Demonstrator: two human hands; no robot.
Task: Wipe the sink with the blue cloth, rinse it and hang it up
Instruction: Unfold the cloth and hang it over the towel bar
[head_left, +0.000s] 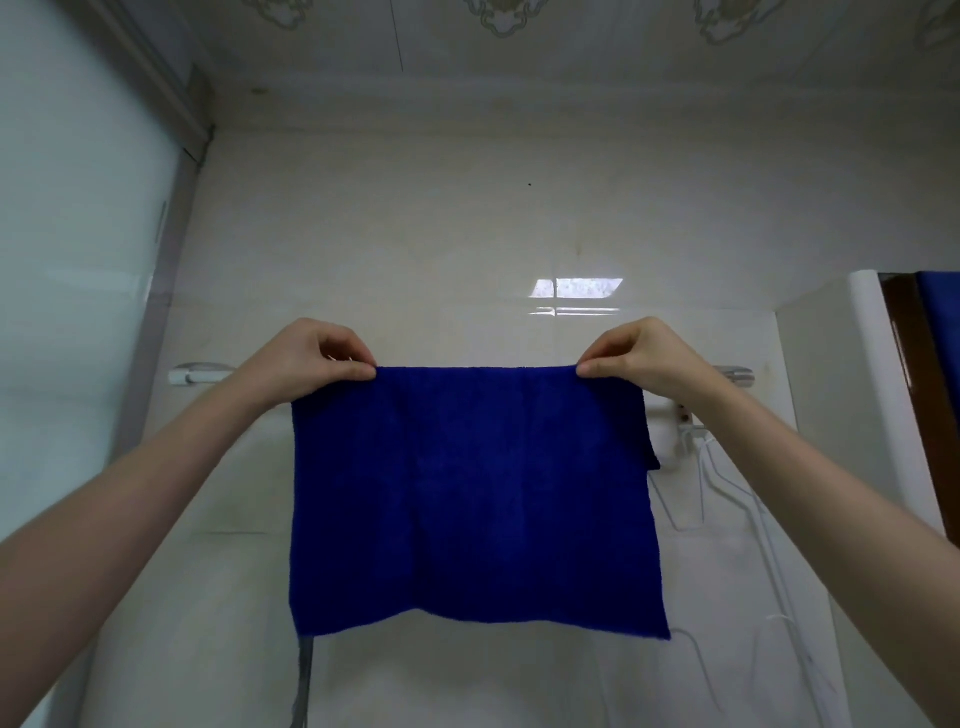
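A rectangular, fluffy blue cloth (472, 499) is hanging flat and spread wide in the middle of the view, in front of a glossy cream tiled wall (467, 223). Its straight top edge is running level with a white and chrome towel rail (200, 375) fixed to that wall. The rail's two ends are showing to the left and right of the cloth, while its middle is lying hidden behind the fabric. A second layer of the cloth is peeking out behind its upper right edge, so it is looking doubled over, though whether it is resting on the rail cannot be told. The left hand (311, 358) is pinching the top left corner, its grip clenched on the fabric between thumb and curled fingers. The right hand (639, 358) is pinching the top right corner in the same way. Both bare forearms are reaching up from the near corners of the view. At the far left a frosted glass panel (67, 260) is standing in a grey frame. To the right of the cloth, thin white cables (727, 499) are hanging down the wall below a small white fitting (667, 441).
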